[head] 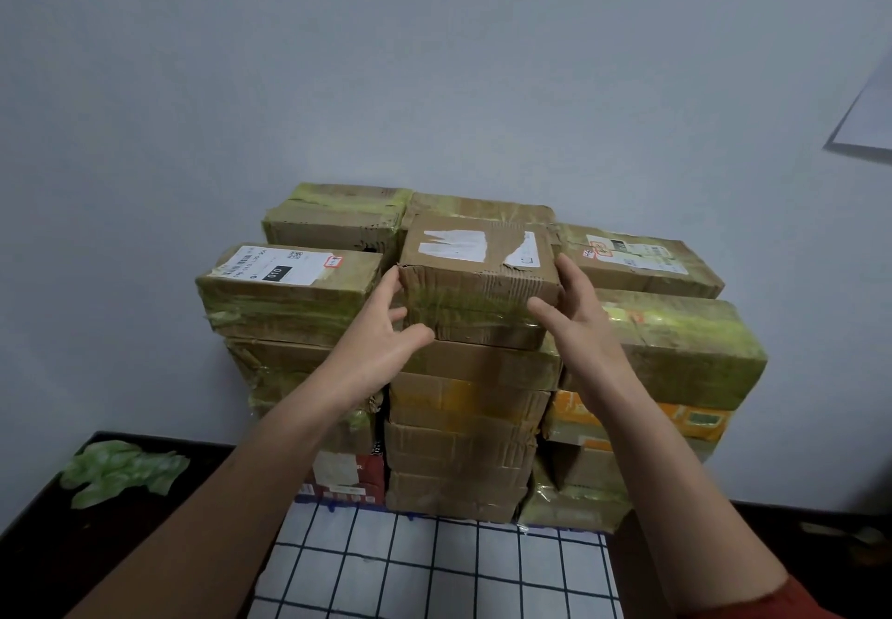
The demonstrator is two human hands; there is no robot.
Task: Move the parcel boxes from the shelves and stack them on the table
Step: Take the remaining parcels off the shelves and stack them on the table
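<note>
Left hand (386, 333): fingers spread and nearly straight, index tip on the near left corner of the top box (478, 275), thumb against its front face; no wrap around it. Left of this hand, a box with a white barcode label (289, 280) at the same level; lower and further left, a crumpled green plastic wad (120, 471) on the dark table (58, 546). Between the hands: the top box, torn white label up, sitting on the middle column of the stack, which stands on a checked cloth (434, 565). Right hand (579, 324): open, fingers along the box's right edge, thumb laid on the front face. Beyond this hand, a labelled box (637, 261) just above a green-taped box (675, 343). Red sleeve (782, 604) on the right forearm.
</note>
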